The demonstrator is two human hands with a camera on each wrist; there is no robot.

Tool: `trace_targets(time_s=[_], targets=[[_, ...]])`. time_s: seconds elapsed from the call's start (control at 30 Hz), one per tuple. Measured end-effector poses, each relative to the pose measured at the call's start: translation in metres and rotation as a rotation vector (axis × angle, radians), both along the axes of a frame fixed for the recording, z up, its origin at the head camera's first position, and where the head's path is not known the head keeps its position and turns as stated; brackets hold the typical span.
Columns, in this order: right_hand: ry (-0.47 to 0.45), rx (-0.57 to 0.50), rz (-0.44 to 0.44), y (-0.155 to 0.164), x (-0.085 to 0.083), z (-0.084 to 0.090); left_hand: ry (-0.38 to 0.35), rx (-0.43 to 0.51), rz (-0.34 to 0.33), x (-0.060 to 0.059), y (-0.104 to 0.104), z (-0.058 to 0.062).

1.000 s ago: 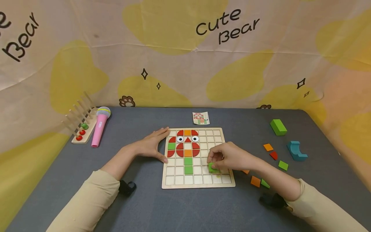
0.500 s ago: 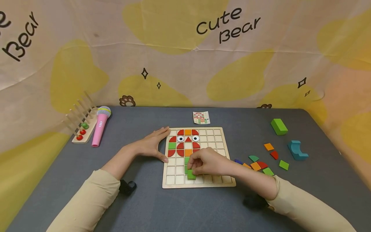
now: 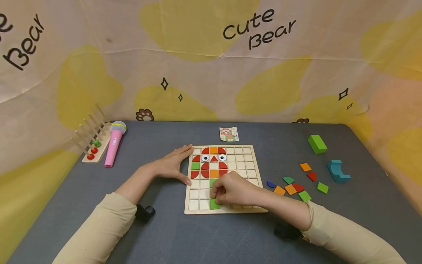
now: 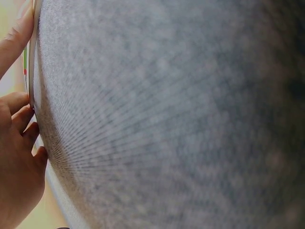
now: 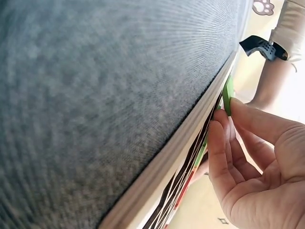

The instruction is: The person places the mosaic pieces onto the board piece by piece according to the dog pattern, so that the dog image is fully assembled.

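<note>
On a grey table point(image 3: 230, 234), a wooden grid board point(image 3: 255, 161) lies square to the person, its part-built tile figure running 12 to 6 o'clock. The left hand point(image 3: 171, 167), fingers straight and together, braces the board's 9 o'clock edge. The right hand point(image 3: 232, 190), the nearer one, comes in from 3 o'clock, fingertips pinching a green square tile point(image 3: 215, 204) into the bottom row, directly at 6 o'clock of the green column. Loose tiles point(image 3: 291, 187) lie at 3 o'clock of the board.

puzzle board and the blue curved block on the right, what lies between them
In the head view, loose tiles lie on the table between the puzzle board and the blue curved block.
</note>
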State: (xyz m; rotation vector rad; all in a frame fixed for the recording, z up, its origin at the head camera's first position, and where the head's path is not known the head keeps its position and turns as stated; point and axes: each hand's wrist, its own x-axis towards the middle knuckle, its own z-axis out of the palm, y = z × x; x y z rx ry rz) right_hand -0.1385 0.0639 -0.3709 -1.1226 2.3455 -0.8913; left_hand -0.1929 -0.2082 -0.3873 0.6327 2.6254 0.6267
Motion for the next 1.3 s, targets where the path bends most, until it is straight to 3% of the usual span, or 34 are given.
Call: trace_targets(time_s=[0.87, 1.07, 1.3], targets=[[0.089, 0.003, -0.014, 0.001, -0.001, 0.005, -0.002, 0.004, 0.012, 0.002, -0.002, 0.0], [0.112, -0.033, -0.045, 0.023, -0.015, 0.016, 0.004, 0.003, 0.007, 0.002, -0.002, 0.0], [0.118, 0.008, -0.054, 0.069, -0.035, 0.018, 0.0, -0.012, 0.0, -0.001, 0.0, -0.002]])
